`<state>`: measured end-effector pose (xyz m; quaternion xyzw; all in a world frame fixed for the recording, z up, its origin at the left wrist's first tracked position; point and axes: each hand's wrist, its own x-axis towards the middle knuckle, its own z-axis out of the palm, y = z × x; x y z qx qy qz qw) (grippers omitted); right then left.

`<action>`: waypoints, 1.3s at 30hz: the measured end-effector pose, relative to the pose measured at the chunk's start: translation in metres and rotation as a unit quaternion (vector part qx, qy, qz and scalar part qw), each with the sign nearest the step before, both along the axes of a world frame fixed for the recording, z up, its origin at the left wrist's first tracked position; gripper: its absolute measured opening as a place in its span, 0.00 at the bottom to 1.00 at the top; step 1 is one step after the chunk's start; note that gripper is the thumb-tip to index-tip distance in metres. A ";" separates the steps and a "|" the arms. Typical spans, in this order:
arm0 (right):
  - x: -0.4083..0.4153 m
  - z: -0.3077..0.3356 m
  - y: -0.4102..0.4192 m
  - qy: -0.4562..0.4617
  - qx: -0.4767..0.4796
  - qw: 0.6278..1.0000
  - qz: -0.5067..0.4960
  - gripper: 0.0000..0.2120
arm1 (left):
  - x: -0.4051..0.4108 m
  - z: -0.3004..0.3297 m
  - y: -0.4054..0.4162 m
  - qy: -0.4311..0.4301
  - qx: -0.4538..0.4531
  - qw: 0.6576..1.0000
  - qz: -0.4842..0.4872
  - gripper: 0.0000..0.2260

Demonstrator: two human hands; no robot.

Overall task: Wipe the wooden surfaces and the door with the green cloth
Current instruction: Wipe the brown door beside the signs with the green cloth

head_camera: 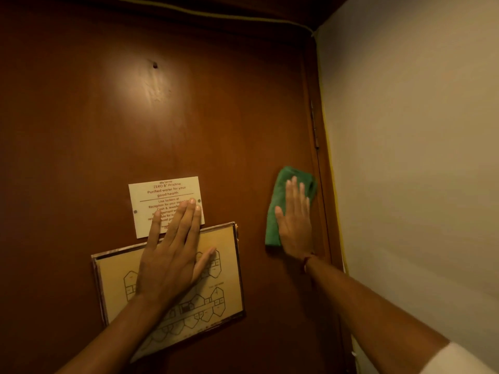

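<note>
A folded green cloth (275, 209), soft and napped, is pressed flat against the glossy brown wooden door (229, 109) by the right hand (295, 225), fingers straight and spread, close to the hinged edge beside the pale wall (418, 157). The left hand (172, 255) is laid open, gripping nothing, across a white rectangular notice (151, 195) and a framed floor plan (224, 279). Bare polished wood is left above.

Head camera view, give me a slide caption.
Right hand presses green cloth flat on brown wooden door.
</note>
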<state>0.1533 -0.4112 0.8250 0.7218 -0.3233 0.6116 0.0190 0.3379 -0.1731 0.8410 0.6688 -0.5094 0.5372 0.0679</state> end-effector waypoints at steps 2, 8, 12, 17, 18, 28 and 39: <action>0.011 0.024 0.007 0.048 -0.062 0.997 0.013 0.32 | -0.001 0.000 -0.001 0.002 0.001 1.000 0.001 0.40; 0.011 -0.065 0.012 0.166 -0.149 0.975 0.016 0.32 | 0.000 0.004 0.000 0.003 -0.002 1.000 -0.001 0.40; -0.018 -0.116 0.001 0.102 -0.027 0.994 0.003 0.33 | 0.002 0.005 0.003 0.009 0.002 1.000 0.005 0.40; -0.012 0.013 -0.001 -0.017 0.048 0.999 0.000 0.33 | 0.003 0.007 0.003 0.019 0.003 1.000 -0.001 0.39; -0.007 0.040 0.003 -0.008 0.027 1.000 0.004 0.33 | 0.002 0.007 0.003 0.020 0.003 1.000 0.000 0.39; -0.005 -0.003 -0.002 0.158 -0.163 0.974 0.025 0.32 | 0.000 0.008 0.008 0.025 0.003 1.000 0.005 0.39; 0.009 0.042 0.003 0.200 -0.229 0.953 0.013 0.32 | 0.000 0.004 -0.002 0.001 -0.005 1.000 0.009 0.39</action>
